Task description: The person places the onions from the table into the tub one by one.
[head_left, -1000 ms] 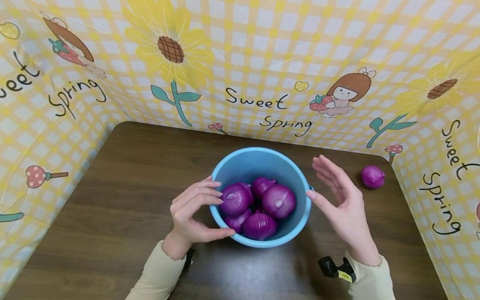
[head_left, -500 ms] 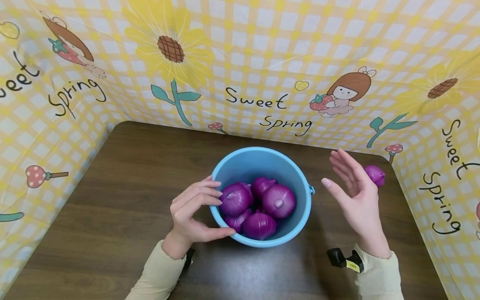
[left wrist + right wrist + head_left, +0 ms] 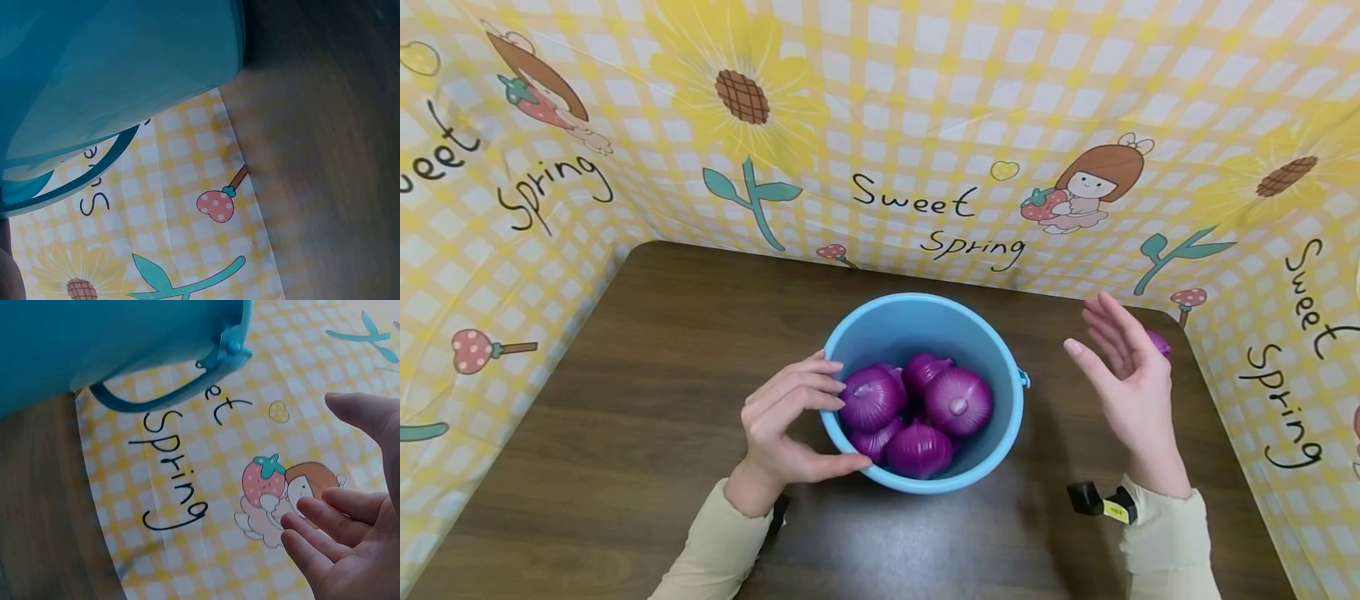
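A blue bucket stands upright on the table with several purple onions inside. My left hand grips its left rim, fingertips over the edge and thumb along the near rim. To the right of the bucket, my right hand is held apart from it with extended fingers and thumb spread, holding nothing. Behind that hand is another purple onion, mostly hidden by the fingers. The right wrist view shows the bucket's handle hanging down on the far side, away from the right hand's fingers.
The brown wooden table is bounded at the back and both sides by a yellow checked cloth with printed flowers and lettering. A black wrist camera sits on the right wrist.
My right hand has moved right, away from the bucket's rim, and now covers most of the lone onion. The left hand and the bucket have stayed in place.
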The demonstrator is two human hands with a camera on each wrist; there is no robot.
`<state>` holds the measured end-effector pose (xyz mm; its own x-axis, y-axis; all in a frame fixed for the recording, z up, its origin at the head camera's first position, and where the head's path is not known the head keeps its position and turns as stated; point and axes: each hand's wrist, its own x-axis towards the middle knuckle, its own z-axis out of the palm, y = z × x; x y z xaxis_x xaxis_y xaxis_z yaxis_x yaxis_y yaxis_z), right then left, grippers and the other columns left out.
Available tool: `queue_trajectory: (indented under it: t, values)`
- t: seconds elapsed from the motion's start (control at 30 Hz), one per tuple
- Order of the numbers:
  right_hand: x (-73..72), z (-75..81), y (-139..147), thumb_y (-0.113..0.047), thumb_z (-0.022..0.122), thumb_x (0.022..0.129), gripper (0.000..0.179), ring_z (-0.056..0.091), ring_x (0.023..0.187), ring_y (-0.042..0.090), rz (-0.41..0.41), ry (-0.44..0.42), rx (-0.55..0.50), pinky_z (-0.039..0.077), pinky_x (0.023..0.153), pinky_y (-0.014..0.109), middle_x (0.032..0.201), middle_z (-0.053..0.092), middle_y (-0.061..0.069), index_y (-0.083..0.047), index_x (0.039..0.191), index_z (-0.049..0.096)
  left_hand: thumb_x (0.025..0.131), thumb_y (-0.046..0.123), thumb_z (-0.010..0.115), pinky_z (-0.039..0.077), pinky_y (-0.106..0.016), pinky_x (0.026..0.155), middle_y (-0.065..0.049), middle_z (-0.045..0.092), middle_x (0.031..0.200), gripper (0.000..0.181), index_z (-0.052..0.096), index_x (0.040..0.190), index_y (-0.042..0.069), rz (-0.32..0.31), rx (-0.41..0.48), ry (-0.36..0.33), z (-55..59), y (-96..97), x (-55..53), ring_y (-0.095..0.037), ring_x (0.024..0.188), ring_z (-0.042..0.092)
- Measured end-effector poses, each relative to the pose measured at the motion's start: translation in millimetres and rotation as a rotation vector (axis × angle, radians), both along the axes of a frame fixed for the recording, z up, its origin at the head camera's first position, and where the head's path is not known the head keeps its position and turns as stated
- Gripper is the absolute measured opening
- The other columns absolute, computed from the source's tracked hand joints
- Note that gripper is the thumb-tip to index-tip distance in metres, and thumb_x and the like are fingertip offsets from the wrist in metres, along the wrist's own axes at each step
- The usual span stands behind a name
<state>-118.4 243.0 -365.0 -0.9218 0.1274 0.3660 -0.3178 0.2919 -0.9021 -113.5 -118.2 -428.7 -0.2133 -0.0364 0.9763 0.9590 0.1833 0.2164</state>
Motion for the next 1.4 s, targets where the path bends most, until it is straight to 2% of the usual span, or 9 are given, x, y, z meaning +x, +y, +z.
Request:
queue_trajectory:
  t: [0.43,0.77,1.13,1.4]
  values:
    - [-6.8,-6.9,13.8,0.007,0.072,0.090,0.060,0.056,0.129,0.020,-0.087,-0.035,0.019,0.043,0.109,0.025,0.140,0.059,0.015,-0.009,0.146,0.055,0.072,0.051,0.090,0.057,-0.051,0.092,-0.019,0.069,0.077,0.060,0.066,0.072,-0.003,0.006,-0.001,0.003,0.0,0.1,-0.2,-0.036,0.078,0.071]
    - [-10.1,-16.3,25.5,-0.003,0.075,0.092,0.063,0.052,0.133,0.018,-0.145,-0.084,0.105,0.041,0.110,0.024,0.144,0.057,0.010,-0.011,0.149,0.051,0.072,0.052,0.090,0.057,-0.050,0.092,-0.019,0.069,0.077,0.060,0.066,0.072,-0.003,0.008,-0.003,0.004,-0.2,0.2,-0.2,-0.037,0.078,0.070]
    - [-11.1,-24.9,42.7,-0.013,0.077,0.092,0.064,0.050,0.136,0.019,-0.229,-0.177,0.128,0.039,0.112,0.026,0.147,0.055,0.010,-0.012,0.151,0.050,0.072,0.052,0.090,0.058,-0.051,0.092,-0.019,0.069,0.078,0.059,0.066,0.072,-0.003,0.004,-0.002,-0.001,-1.1,0.0,-0.5,-0.038,0.078,0.070]
    - [-8.7,-29.9,52.6,-0.014,0.078,0.092,0.066,0.053,0.133,0.019,-0.282,-0.226,0.111,0.041,0.109,0.021,0.147,0.055,0.009,-0.014,0.151,0.049,0.071,0.051,0.090,0.057,-0.051,0.092,-0.019,0.069,0.077,0.059,0.067,0.072,-0.003,0.002,0.003,0.006,-1.3,0.7,-0.8,-0.037,0.079,0.071]
